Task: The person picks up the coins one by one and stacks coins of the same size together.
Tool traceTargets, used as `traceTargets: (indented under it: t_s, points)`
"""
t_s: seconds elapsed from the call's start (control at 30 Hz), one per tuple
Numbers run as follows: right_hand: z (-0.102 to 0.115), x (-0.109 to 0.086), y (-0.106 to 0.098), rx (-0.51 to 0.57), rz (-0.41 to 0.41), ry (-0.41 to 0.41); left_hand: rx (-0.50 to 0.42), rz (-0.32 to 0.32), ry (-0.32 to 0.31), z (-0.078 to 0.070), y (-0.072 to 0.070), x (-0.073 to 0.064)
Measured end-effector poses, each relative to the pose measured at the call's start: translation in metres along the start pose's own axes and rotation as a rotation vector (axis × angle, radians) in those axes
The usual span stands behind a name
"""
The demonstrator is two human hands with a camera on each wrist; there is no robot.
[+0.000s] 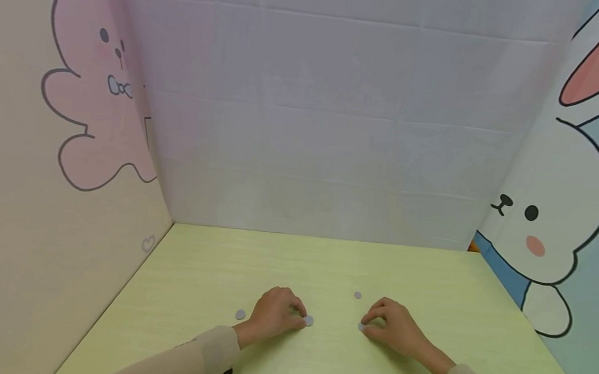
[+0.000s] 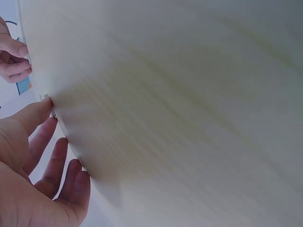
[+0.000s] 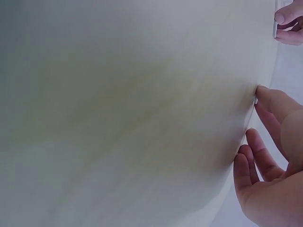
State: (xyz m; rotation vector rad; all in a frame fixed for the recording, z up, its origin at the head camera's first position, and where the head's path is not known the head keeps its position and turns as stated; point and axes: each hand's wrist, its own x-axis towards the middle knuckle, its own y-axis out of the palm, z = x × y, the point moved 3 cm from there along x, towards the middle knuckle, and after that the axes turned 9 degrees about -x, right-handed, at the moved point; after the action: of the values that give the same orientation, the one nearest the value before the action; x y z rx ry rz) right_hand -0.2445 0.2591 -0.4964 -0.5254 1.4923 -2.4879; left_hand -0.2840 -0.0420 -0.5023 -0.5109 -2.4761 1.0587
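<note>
In the head view my left hand [image 1: 275, 313] pinches the edge of a small flat grey disc [image 1: 308, 321] between thumb and index finger, low on the table. To its right, my right hand [image 1: 396, 328] pinches a similar disc [image 1: 361, 327], mostly covered by the fingertips. The left wrist view shows the left hand's thumb and index finger at the thin edge of its disc, the other fingers loosely bent with their tips at the tabletop. Another grey disc [image 1: 241, 314] lies left of the left hand. One more disc [image 1: 357, 295] lies beyond the right hand.
The pale yellow-green table [image 1: 211, 256] runs back to a whitish sheet [image 1: 324, 125]. A panel with a pink cartoon figure [image 1: 89, 137] stands along the left side. On the right is a panel with a white cartoon rabbit [image 1: 562, 228].
</note>
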Motion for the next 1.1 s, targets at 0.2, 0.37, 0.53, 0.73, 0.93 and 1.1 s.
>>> traceTargets:
  t_s: [0.2, 0.37, 0.53, 0.73, 0.93, 1.1]
  points:
    - [-0.002, 0.0, 0.0, 0.003, 0.0, -0.013, 0.006, -0.004, -0.004, 0.0, 0.0, 0.0]
    - [-0.003, 0.0, 0.001, 0.007, -0.001, -0.011, 0.002, -0.007, -0.008, -0.001, 0.0, -0.001]
    - [-0.005, 0.0, 0.001, 0.0, 0.0, -0.01, 0.001, 0.005, 0.0, -0.002, -0.001, 0.0]
    - [-0.007, 0.0, 0.001, 0.008, 0.005, -0.005, -0.008, 0.04, -0.008, -0.002, -0.002, 0.003]
    - [-0.007, 0.0, 0.001, 0.032, 0.005, -0.011, 0.029, 0.046, 0.002, -0.009, 0.005, 0.009]
    - [-0.008, 0.0, 0.001, 0.044, 0.008, -0.013, 0.048, 0.035, 0.019, -0.022, 0.014, 0.016]
